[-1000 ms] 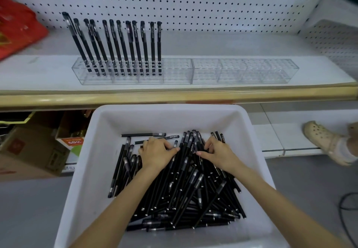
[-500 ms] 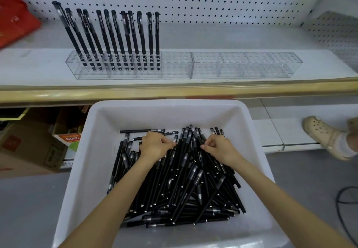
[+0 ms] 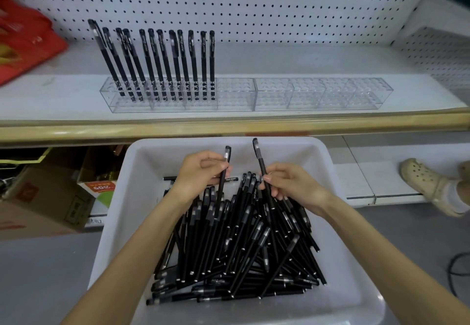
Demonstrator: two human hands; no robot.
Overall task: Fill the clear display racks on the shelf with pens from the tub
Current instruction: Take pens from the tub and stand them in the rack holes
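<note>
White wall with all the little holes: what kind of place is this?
Probably a shop, maybe a stationery aisle. The white pegboard wall backs a display shelf, clear plastic racks hold black pens standing up, and brown cardboard boxes sit underneath.

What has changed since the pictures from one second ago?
Both hands were lying on the pile; now the left hand grips one pen and the right hand pinches a second pen, both raised cap-up from it. The tub, the racks and the row of standing pens are unchanged.
</note>
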